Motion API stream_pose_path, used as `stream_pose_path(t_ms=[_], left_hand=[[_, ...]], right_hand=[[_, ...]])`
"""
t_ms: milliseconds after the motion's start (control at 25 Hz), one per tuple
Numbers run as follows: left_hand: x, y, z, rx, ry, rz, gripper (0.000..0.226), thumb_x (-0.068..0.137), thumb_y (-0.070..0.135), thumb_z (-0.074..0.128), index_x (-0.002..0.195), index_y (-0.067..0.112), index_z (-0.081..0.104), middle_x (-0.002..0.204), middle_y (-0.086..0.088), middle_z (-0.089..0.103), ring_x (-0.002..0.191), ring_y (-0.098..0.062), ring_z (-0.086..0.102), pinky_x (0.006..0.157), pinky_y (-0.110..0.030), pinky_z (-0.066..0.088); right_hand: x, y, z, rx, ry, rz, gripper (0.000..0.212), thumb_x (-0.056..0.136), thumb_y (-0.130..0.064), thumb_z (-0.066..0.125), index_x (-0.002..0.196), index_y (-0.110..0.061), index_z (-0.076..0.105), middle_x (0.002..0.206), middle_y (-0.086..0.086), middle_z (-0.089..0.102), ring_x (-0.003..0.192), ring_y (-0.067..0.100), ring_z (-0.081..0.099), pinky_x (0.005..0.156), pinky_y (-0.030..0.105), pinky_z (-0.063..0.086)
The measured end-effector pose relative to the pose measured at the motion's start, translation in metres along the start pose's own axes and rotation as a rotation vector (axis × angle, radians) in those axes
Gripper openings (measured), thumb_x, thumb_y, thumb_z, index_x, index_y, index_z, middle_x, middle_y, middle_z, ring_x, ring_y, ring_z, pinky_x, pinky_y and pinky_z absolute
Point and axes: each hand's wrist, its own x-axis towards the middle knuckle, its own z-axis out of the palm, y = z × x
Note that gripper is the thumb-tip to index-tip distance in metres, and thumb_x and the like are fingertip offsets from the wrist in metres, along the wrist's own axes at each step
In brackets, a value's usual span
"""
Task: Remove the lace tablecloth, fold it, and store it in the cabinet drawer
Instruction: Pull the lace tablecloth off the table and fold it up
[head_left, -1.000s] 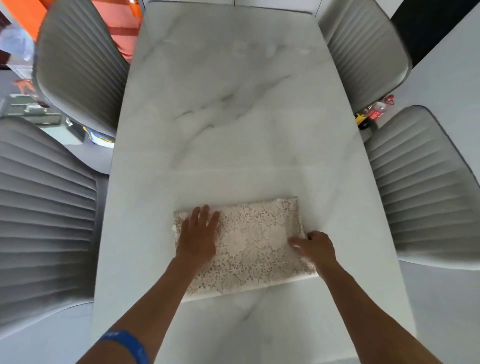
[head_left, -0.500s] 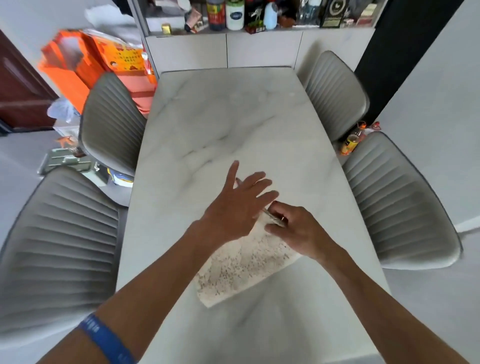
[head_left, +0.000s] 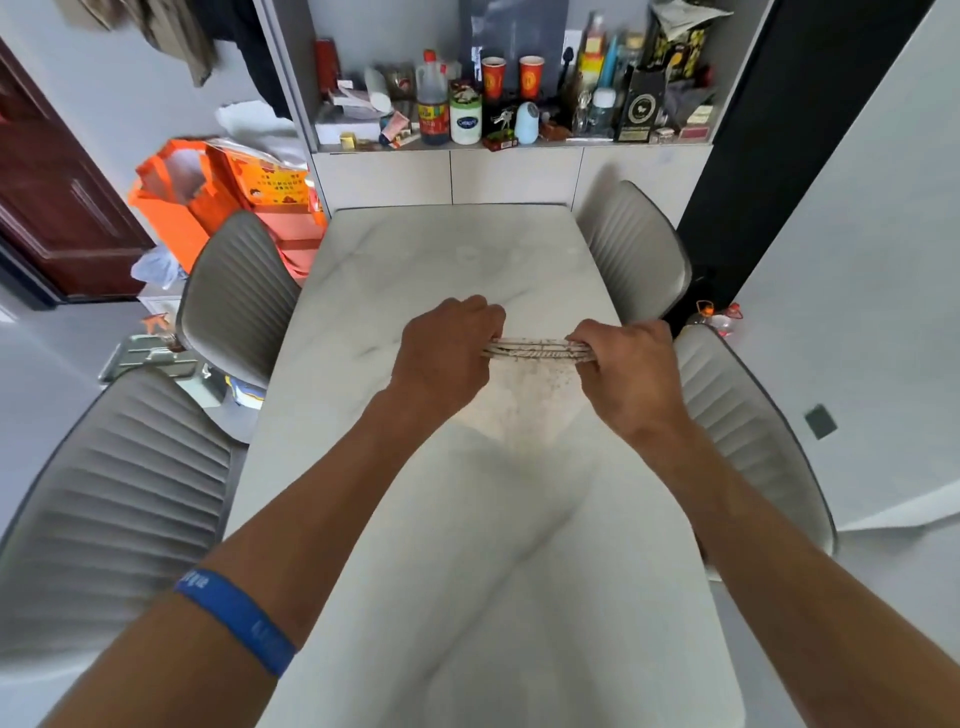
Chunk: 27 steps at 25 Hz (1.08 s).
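With the lace tablecloth (head_left: 537, 349) already off the table (head_left: 467, 519) & folded flat, left hand (head_left: 447, 353) & right hand (head_left: 626, 371) clamp its ends, lifted over table centre. Left: stow in cabinet (head_left: 511, 176) at 12 o'clock; drawer not opened yet.

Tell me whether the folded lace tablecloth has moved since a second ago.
Yes. The lace tablecloth lay flat on the near part of the marble table; now the left hand and right hand grip its ends, lifted off the tabletop.
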Motion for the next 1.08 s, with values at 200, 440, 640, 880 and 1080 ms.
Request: stream_pose_path(t_ms=[200,440,640,880,1080], left_hand=[[-0.079,0.024,0.054,0.006,-0.013,0.058,0.029,0.057,0.001,0.076,0.079,0.013,0.061,0.075,-0.005,0.06,0.065,-0.028,0.059,0.045,-0.029,0.039],[-0.23,0.052,0.185,0.012,-0.747,-0.173,0.042,0.085,0.003,0.055,0.125,0.015,0.051,0.126,-0.007,0.054,0.113,-0.028,0.053,0.082,-0.036,0.049],[-0.298,0.072,0.202,-0.135,-0.985,-0.283,0.045,0.078,0.027,0.046,0.123,0.021,0.045,0.129,-0.004,0.043,0.118,-0.029,0.044,0.088,-0.038,0.047],[-0.237,0.037,0.23,-0.11,-0.619,-0.28,0.045,0.097,0.039,0.04,0.136,0.018,0.049,0.149,-0.011,0.042,0.135,-0.031,0.04,0.103,-0.042,0.042],[-0.242,0.004,0.282,-0.117,-0.575,-0.154,0.053,0.103,0.035,0.031,0.153,0.018,0.026,0.163,-0.012,0.014,0.151,-0.03,0.008,0.12,-0.048,0.019]], right_hand=[[-0.074,0.014,0.037,0.017,-0.057,-0.037,0.031,0.066,0.002,0.07,0.09,-0.018,0.069,0.093,-0.005,0.073,0.091,0.023,0.065,0.088,0.043,0.042],[-0.259,0.023,0.141,-0.021,-0.561,-0.071,0.033,0.063,-0.015,0.084,0.092,-0.024,0.069,0.106,-0.006,0.07,0.093,0.022,0.067,0.082,0.039,0.044],[-0.328,0.026,0.152,0.139,-0.759,0.0,0.017,0.073,-0.037,0.066,0.087,-0.028,0.064,0.12,-0.007,0.063,0.109,0.02,0.061,0.092,0.036,0.034],[-0.24,0.04,0.197,0.05,-0.539,0.18,0.047,0.097,-0.027,0.052,0.142,-0.013,0.05,0.152,0.014,0.043,0.138,0.034,0.043,0.105,0.048,0.043],[-0.214,0.034,0.266,-0.058,-0.646,0.228,0.062,0.103,-0.045,0.032,0.157,-0.019,0.018,0.166,0.012,0.008,0.152,0.037,0.003,0.121,0.054,0.013]])
